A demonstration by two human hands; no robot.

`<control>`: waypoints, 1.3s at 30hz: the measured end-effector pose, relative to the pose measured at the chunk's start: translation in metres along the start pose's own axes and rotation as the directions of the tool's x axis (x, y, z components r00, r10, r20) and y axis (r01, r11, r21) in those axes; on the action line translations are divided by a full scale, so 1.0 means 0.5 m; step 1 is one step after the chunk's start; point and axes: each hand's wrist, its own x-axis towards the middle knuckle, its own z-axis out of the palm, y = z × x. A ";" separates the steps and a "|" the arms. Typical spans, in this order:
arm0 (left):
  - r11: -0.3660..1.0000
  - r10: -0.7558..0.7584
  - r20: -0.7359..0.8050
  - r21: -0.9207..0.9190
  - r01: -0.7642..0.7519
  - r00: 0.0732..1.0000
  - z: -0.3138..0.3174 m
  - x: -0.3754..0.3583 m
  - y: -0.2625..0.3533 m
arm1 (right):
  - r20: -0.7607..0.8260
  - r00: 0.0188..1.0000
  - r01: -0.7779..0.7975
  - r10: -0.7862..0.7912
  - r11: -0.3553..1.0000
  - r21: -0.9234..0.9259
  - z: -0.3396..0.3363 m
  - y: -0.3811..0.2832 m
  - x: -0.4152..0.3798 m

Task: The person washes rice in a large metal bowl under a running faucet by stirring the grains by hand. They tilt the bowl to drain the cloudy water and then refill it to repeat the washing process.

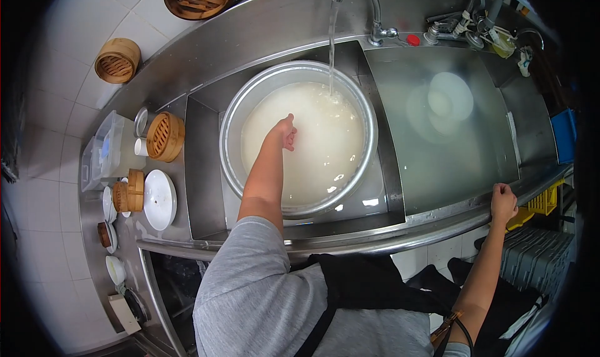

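Note:
My left hand [287,132] reaches over a wide round metal basin [229,163] and is at the surface of the cloudy white liquid [312,163] in it. Its fingers look loosely spread, some bent, and nothing shows in them; the tips may be under the liquid. From a curved faucet [377,19], a stream of water [332,51] runs into the basin's far side. What lies below the cloudy surface cannot be made out. Off to the right, my right hand [504,203] is closed in a loose fist by the sink's front edge [450,227], with no object visible in it.
The right sink compartment holds murky water [450,163] with round white dishes [450,94] under it. Bamboo steamers [166,137], a white plate [160,199] and plastic containers [115,144] stand at left. A yellow crate [542,201] and blue bin [564,136] are at right.

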 end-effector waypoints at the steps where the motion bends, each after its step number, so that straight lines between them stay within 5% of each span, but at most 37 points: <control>1: 1.000 -0.001 -0.013 -0.007 0.001 1.000 0.002 0.000 0.000 | 0.005 1.000 -0.001 0.001 1.000 0.000 -0.002 -0.001 -0.001; 22: 0.999 -0.003 -0.019 -0.046 0.002 1.000 -0.014 0.020 -0.007 | 0.003 1.000 -0.003 0.003 1.000 0.024 -0.002 -0.001 -0.001; 23: 0.998 0.051 -0.110 -0.027 -0.055 0.993 -0.013 0.024 -0.009 | -0.006 1.000 -0.002 0.002 1.000 0.023 0.000 0.000 0.000; 25: 0.987 0.162 -0.285 0.026 -0.161 0.945 0.006 -0.006 -0.012 | -0.010 1.000 -0.001 0.001 1.000 0.026 -0.002 -0.002 -0.003; 28: 0.747 0.577 -0.604 0.662 -0.057 0.550 0.031 -0.015 -0.047 | -0.015 1.000 0.001 -0.001 1.000 0.029 -0.003 -0.003 -0.003; 32: 0.509 0.618 -0.439 0.856 0.094 0.653 0.046 0.027 -0.126 | -0.016 1.000 0.013 -0.013 1.000 0.026 -0.002 -0.001 -0.003; 39: 0.442 0.643 -0.348 0.896 0.040 0.683 0.137 0.044 -0.129 | -0.008 1.000 0.004 -0.004 1.000 0.015 0.000 -0.003 -0.002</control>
